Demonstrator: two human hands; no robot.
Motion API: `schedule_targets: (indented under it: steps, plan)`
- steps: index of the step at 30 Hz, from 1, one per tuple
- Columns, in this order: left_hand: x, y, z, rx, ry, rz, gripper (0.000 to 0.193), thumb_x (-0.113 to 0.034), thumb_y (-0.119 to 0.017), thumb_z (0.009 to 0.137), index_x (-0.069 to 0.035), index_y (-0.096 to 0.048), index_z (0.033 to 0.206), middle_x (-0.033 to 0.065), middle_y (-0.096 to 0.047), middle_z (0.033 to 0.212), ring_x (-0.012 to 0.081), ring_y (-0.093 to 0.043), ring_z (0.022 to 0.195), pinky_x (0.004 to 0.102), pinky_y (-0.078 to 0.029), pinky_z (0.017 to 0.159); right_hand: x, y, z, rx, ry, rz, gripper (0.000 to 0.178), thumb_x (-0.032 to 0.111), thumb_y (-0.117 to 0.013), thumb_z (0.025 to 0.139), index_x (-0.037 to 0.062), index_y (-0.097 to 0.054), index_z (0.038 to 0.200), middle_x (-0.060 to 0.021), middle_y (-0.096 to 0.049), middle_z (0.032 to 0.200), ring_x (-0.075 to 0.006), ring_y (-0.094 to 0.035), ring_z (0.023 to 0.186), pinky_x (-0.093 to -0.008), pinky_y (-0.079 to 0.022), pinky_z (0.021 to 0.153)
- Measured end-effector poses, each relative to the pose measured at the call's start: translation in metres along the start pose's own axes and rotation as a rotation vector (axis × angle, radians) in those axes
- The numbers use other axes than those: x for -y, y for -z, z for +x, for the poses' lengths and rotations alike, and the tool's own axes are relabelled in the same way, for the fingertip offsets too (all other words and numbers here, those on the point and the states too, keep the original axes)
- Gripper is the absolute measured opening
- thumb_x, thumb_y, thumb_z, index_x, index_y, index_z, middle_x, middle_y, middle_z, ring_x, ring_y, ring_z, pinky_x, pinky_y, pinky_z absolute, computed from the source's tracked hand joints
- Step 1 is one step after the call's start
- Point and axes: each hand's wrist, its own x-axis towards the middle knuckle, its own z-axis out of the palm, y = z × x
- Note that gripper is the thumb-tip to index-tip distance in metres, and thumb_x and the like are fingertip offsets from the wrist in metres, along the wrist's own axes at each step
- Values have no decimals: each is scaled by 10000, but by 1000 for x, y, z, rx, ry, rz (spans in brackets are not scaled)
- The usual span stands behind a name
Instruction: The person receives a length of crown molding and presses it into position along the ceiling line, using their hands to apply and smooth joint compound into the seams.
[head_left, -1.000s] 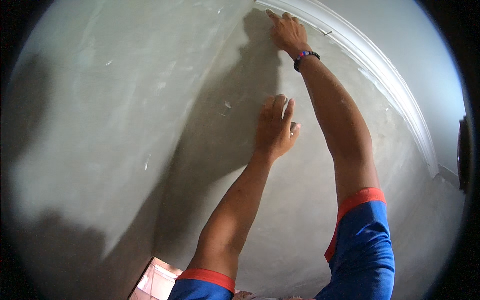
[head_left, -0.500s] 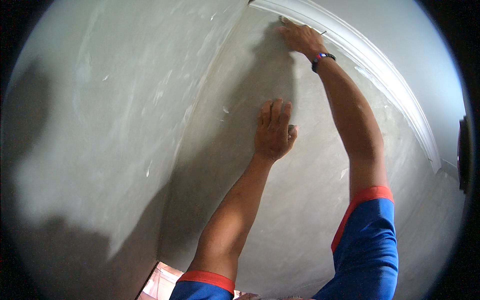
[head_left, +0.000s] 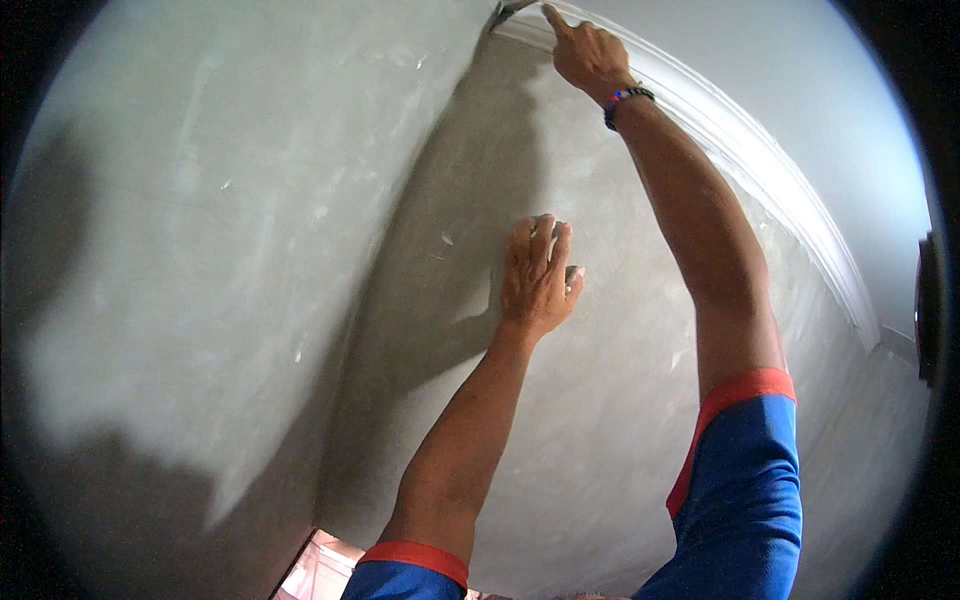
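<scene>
The white moulding (head_left: 715, 125) ran in a bent line from the far middle of the scene down toward the right, along the seam between the grey wall (head_left: 620, 400) and the pale ceiling (head_left: 800, 80). The person's right hand (head_left: 592, 58) was raised to its far left end, the index finger stretched along the moulding's upper part and the other fingers partly curled; the palm side was hidden, so one could not tell whether it grasped anything. A dark beaded bracelet (head_left: 612, 112) circled that wrist. Nearer and to the left, the left hand (head_left: 537, 280) stood before the wall with its fingers loosely bent and slightly apart. Something small and greyish showed beside the thumb, but one could not tell whether the hand gripped it. Both arms rose out of blue sleeves (head_left: 740, 480) with red cuffs (head_left: 750, 384). On the left, a second grey wall (head_left: 230, 290) met the first at a corner, and broad shadows lay over both
</scene>
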Motion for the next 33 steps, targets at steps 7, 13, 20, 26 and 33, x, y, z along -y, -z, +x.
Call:
schedule_targets:
  steps: [7,13,20,26,33]
  plan:
    - [-10,-6,-3,14,41,-40,679,-298,-685,844,-19,-422,1404,200,-363,1456,400,-295,1364,538,-294,1101,1,-33,50,-433,94,-246,488,176,-400,992,150,-404,1479,-121,-704,1017,-253,-680,908,-405,-531,741]
    - [-12,-6,-2,-3,43,-95,678,-289,-695,835,-19,-431,1398,199,-365,1456,396,-290,1373,535,-294,1102,-36,-41,45,-323,90,-255,511,167,-417,974,167,-393,1485,-98,-705,1063,-241,-682,936,-397,-524,753]
    - [-12,-7,-4,48,43,-44,671,-304,-675,864,-13,-413,1409,208,-349,1461,390,-269,1386,531,-251,1126,-75,-29,14,-262,55,-330,546,134,-415,996,265,-312,1516,-205,-709,994,-252,-728,822,-373,-617,616]
    - [-2,-4,-2,6,19,-15,671,-298,-689,856,-51,-384,1401,215,-381,1417,420,-336,1341,555,-293,1103,-106,-13,-26,-187,41,-276,514,137,-392,1003,237,-321,1503,-192,-709,972,-312,-720,852,-434,-613,691]
    - [-2,-8,0,-53,12,28,700,-274,-721,808,-59,-388,1385,166,-388,1390,375,-346,1320,512,-324,1110,-148,-13,-53,-92,0,-433,496,121,-387,1013,155,-312,1502,-198,-694,920,-296,-718,797,-394,-612,634]
